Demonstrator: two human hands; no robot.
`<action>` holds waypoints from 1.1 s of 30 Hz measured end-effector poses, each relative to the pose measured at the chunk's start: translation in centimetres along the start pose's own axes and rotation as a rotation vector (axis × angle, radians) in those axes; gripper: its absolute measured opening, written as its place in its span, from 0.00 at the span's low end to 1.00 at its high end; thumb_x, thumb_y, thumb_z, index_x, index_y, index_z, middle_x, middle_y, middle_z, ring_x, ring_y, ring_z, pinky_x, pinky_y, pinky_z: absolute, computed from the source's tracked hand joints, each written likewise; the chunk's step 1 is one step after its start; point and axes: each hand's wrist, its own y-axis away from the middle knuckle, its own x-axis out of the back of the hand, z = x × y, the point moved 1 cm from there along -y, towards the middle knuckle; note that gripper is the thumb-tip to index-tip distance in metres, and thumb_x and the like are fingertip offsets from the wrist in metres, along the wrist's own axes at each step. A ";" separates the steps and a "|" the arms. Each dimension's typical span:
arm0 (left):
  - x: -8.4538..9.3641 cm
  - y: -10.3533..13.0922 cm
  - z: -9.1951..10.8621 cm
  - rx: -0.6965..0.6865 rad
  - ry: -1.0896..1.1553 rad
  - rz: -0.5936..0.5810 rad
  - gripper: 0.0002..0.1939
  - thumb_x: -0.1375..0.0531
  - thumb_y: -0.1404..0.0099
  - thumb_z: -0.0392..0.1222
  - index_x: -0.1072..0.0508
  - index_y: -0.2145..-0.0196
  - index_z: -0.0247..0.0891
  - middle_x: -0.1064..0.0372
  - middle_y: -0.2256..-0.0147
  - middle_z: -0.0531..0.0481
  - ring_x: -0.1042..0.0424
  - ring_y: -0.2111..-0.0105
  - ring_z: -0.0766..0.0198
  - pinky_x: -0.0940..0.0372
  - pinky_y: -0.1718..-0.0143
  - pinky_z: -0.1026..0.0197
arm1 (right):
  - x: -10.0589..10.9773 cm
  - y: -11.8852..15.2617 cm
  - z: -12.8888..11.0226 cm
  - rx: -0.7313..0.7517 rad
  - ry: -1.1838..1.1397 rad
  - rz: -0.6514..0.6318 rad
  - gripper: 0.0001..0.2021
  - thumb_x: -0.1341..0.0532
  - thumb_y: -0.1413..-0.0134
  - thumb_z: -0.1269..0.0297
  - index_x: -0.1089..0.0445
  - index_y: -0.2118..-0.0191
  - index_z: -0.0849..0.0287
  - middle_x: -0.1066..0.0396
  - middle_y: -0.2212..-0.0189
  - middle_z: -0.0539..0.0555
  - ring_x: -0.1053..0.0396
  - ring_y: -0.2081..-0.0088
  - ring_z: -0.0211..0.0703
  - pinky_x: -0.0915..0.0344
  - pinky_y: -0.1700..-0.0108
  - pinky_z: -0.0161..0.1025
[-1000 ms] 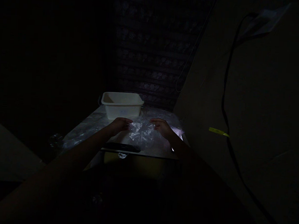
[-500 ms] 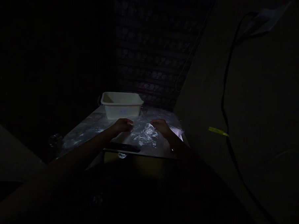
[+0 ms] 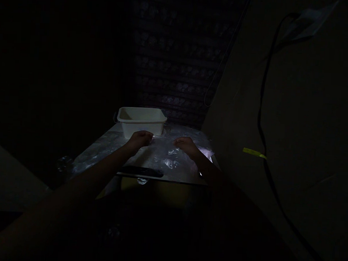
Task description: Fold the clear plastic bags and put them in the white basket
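The scene is very dark. Over the table, my left hand [image 3: 140,139] is closed with fingers pinched, in front of the white tub, on a glinting edge of clear plastic film [image 3: 170,163]. Opposite it, my right hand [image 3: 187,144] is also pinched closed on the film. A gap lies between the hands, and the film shows there as faint shiny creases. Its outline is hard to make out against the other plastic around it.
A white plastic tub [image 3: 142,129] stands at the table's back left. A long dark object [image 3: 142,171] lies along the front edge. Something bright [image 3: 207,153] glows beside my right wrist. On the right wall hangs a black cable [image 3: 262,96] with a yellow tag [image 3: 253,152].
My left hand has moved up and slightly left, and my right hand has risen a little. The bunched, shiny plastic between them now looks flatter and dimmer.
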 end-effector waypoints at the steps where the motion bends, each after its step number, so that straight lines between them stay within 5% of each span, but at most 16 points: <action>1: 0.0 0.0 0.2 -0.025 0.014 0.005 0.08 0.41 0.60 0.37 0.35 0.79 0.31 0.39 0.84 0.56 0.38 0.82 0.73 0.40 0.72 0.62 | 0.0 0.0 -0.1 0.007 -0.022 0.004 0.07 0.41 0.72 0.64 0.35 0.82 0.63 0.39 0.84 0.47 0.44 0.80 0.31 0.49 0.76 0.32; 7: 0.0 -0.1 0.6 0.005 0.005 -0.031 0.17 0.38 0.64 0.35 0.35 0.72 0.33 0.34 0.78 0.53 0.34 0.76 0.69 0.41 0.72 0.64 | 0.3 -0.4 -0.4 0.069 -0.181 0.037 0.07 0.42 0.69 0.63 0.35 0.80 0.62 0.38 0.83 0.47 0.43 0.79 0.30 0.48 0.75 0.30; 17: -0.1 -0.1 0.1 0.052 -0.050 -0.050 0.12 0.40 0.59 0.43 0.35 0.79 0.32 0.34 0.79 0.50 0.34 0.79 0.69 0.41 0.77 0.65 | 0.5 -0.2 -0.2 -0.077 -0.351 0.027 0.08 0.41 0.71 0.64 0.37 0.78 0.61 0.37 0.81 0.47 0.41 0.79 0.31 0.46 0.76 0.31; 25: -0.2 0.1 0.2 0.009 -0.123 -0.048 0.11 0.40 0.60 0.42 0.36 0.79 0.33 0.40 0.83 0.56 0.39 0.85 0.72 0.41 0.82 0.65 | 0.7 0.1 0.0 -0.058 -0.119 -0.195 0.09 0.42 0.69 0.60 0.35 0.81 0.61 0.41 0.86 0.45 0.45 0.82 0.29 0.50 0.80 0.29; 33: -1.1 0.4 0.7 0.026 -0.127 -0.133 0.11 0.39 0.60 0.40 0.34 0.77 0.33 0.39 0.82 0.54 0.38 0.84 0.71 0.40 0.81 0.65 | -1.1 0.9 -2.0 0.020 0.153 -0.250 0.09 0.41 0.71 0.61 0.37 0.86 0.63 0.47 0.91 0.43 0.51 0.85 0.27 0.55 0.82 0.30</action>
